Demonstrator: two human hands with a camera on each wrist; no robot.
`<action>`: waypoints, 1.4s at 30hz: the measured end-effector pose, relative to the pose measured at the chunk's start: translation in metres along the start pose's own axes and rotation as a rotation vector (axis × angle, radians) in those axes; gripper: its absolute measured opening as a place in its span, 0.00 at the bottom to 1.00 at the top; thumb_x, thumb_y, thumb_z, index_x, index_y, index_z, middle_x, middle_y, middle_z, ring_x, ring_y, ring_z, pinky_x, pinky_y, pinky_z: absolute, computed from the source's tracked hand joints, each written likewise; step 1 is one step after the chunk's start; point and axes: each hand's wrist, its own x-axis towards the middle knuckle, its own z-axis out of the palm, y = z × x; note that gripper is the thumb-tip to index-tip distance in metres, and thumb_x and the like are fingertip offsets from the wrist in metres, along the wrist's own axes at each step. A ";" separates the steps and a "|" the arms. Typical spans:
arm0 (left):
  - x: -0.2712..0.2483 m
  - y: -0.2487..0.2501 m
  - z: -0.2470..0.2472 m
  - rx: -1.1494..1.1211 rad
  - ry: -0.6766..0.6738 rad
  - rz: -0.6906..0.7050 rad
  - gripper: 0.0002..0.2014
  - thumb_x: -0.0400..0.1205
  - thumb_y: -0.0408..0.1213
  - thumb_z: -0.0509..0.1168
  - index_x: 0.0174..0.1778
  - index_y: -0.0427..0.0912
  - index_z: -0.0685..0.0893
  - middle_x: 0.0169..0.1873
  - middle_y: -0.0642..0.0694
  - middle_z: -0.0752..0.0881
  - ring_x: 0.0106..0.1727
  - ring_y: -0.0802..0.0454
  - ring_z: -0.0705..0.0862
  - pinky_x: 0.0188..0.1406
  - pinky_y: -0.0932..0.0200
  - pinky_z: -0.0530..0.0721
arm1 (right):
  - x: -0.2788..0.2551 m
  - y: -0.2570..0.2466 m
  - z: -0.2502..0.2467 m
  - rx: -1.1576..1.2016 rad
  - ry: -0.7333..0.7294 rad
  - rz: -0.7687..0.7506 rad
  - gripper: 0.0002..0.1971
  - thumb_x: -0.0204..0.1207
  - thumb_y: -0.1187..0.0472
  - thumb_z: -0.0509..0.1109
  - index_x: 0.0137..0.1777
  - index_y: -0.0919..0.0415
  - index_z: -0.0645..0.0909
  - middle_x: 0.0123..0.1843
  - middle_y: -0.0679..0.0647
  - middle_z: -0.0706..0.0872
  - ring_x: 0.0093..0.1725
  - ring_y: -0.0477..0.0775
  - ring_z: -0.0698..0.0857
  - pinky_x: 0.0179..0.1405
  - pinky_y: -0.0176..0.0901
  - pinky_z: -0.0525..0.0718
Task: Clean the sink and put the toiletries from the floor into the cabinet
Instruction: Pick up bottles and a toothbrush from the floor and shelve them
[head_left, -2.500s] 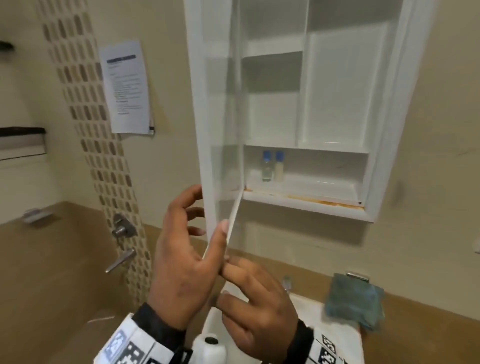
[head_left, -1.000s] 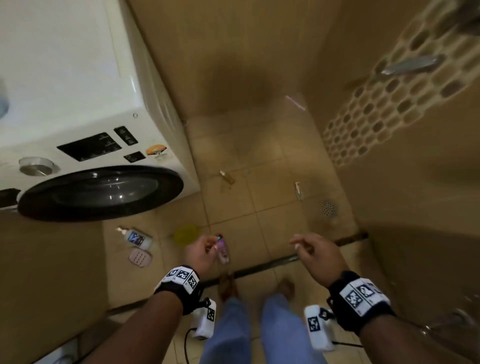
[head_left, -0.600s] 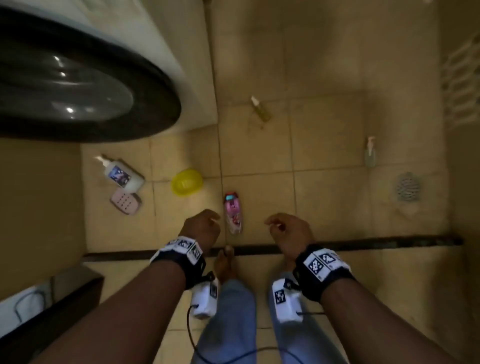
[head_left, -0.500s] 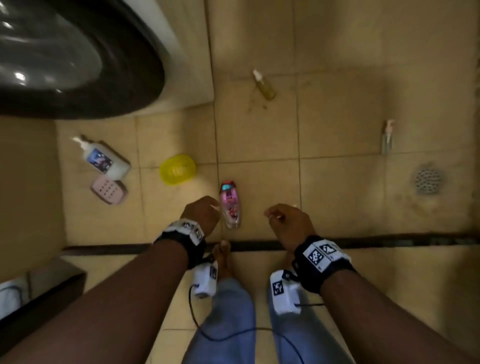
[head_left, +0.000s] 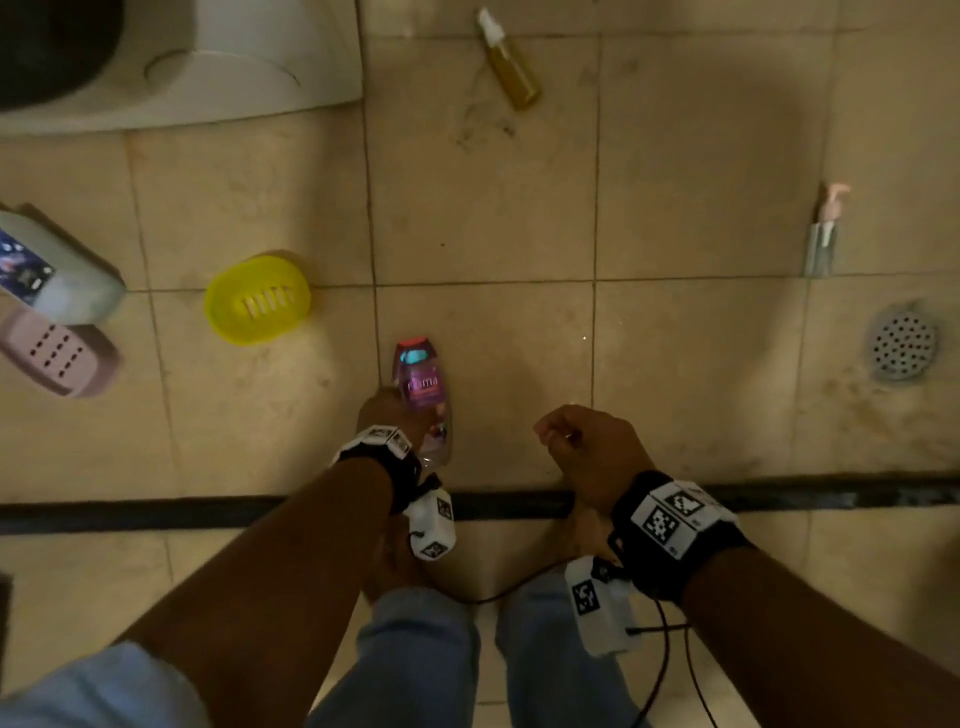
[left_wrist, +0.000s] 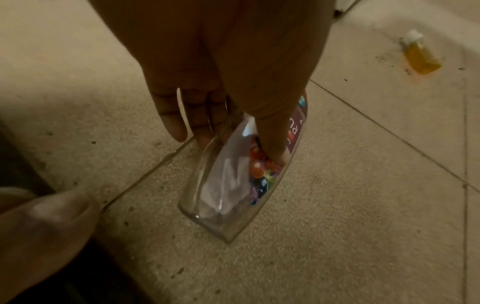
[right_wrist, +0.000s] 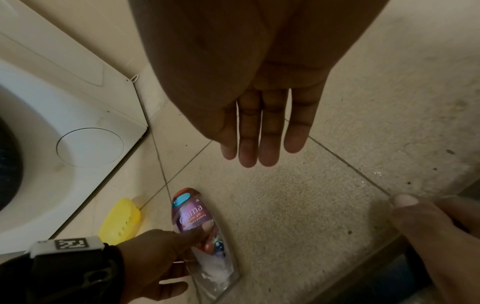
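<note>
A purple shower gel bottle (head_left: 422, 387) lies on the tiled floor in front of my feet, cap pointing away. My left hand (head_left: 390, 415) grips its lower half. In the left wrist view the thumb (left_wrist: 271, 135) presses the label and the fingers (left_wrist: 179, 123) curl round the far edge of the bottle (left_wrist: 228, 185). My right hand (head_left: 576, 441) hangs empty just right of the bottle; its fingers (right_wrist: 259, 144) are relaxed above the floor. Other toiletries lie around: a yellow spray bottle (head_left: 510, 65), a clear pump bottle (head_left: 822, 236), and a white pump bottle (head_left: 49, 273).
A yellow soap dish (head_left: 258, 299) and a pink soap dish (head_left: 52, 356) lie to the left. The white washing machine (head_left: 208, 73) stands at the upper left. A floor drain (head_left: 904, 344) is at the right. A dark threshold strip (head_left: 156, 512) crosses the floor by my bare feet.
My view dropped from the open wall cabinet to the floor. Both hands lowered, and the left hand moved from beside the shower gel bottle onto it and took hold of it.
</note>
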 end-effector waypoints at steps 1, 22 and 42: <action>-0.003 0.000 0.000 0.039 -0.022 0.007 0.26 0.73 0.44 0.80 0.65 0.39 0.82 0.59 0.38 0.88 0.53 0.41 0.86 0.52 0.54 0.83 | 0.000 0.000 0.000 0.013 0.006 0.011 0.09 0.83 0.61 0.65 0.55 0.52 0.87 0.51 0.45 0.86 0.48 0.46 0.82 0.51 0.34 0.76; -0.064 0.051 -0.059 -1.064 -0.418 0.167 0.18 0.89 0.50 0.59 0.60 0.39 0.84 0.46 0.40 0.91 0.43 0.46 0.89 0.42 0.50 0.89 | 0.014 -0.093 0.002 0.773 0.109 0.115 0.23 0.79 0.32 0.63 0.57 0.50 0.86 0.51 0.51 0.92 0.49 0.54 0.91 0.46 0.54 0.90; -0.014 0.020 -0.079 -0.742 0.040 0.454 0.31 0.57 0.67 0.77 0.52 0.59 0.80 0.50 0.52 0.91 0.52 0.48 0.90 0.59 0.37 0.86 | 0.199 -0.132 -0.117 -0.547 0.290 -0.232 0.28 0.77 0.38 0.64 0.73 0.50 0.80 0.73 0.66 0.78 0.72 0.70 0.76 0.73 0.55 0.70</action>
